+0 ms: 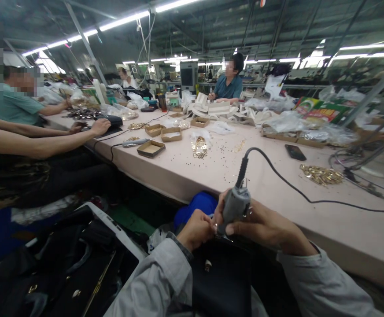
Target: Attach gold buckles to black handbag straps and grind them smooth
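Observation:
My right hand (264,226) is closed around a grey corded power tool (234,206), held upright with its tip pointing down. Its black cable (278,171) loops over the table edge to the right. My left hand (196,229) is pinched shut just left of the tool's tip; what it holds is too small to name. Both hands hover over a black bag (221,281) on my lap, which carries a small gold fitting (208,265).
A long pale table (212,171) carries small cardboard trays (151,148), scattered gold hardware (320,175), a phone (295,152) and plastic bags. Co-workers sit at the left and far end. More black bags lie in a bin (79,264) at lower left.

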A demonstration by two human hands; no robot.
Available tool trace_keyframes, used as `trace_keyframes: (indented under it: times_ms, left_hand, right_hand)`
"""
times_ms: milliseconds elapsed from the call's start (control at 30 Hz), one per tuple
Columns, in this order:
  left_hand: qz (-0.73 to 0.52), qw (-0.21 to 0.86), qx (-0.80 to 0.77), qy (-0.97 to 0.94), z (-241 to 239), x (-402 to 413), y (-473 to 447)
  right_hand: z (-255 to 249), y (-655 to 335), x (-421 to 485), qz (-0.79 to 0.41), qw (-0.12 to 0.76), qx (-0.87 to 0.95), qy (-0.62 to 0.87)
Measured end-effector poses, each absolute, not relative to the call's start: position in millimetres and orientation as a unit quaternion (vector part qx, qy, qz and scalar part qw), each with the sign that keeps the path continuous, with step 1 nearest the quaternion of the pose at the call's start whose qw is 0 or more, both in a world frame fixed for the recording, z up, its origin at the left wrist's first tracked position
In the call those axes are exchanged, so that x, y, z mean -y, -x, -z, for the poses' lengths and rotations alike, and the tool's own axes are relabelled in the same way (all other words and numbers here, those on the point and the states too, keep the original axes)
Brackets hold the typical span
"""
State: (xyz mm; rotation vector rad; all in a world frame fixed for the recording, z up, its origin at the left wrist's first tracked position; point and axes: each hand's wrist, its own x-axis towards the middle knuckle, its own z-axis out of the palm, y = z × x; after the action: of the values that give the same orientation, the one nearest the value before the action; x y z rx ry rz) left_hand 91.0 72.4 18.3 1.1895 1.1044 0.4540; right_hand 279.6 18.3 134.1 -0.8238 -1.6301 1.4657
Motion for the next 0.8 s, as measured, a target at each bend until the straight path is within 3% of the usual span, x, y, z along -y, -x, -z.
trace_keyframes:
  times_ms: [133,800]
  left_hand:
    - [-0.196,0.682,-0.504,-0.493,-21.3,-79.7,-90.7]
    - [-0.195,0.733,-0.468,-0.453,-21.9,-89.2,-83.1]
  right_hand:
    - [-119.4,-284.0,-13.2,-0.588,0.471,0.567,0.333]
    - [-73.6,-311.9,-2.2,-0.416,0.747,0.29,0.431]
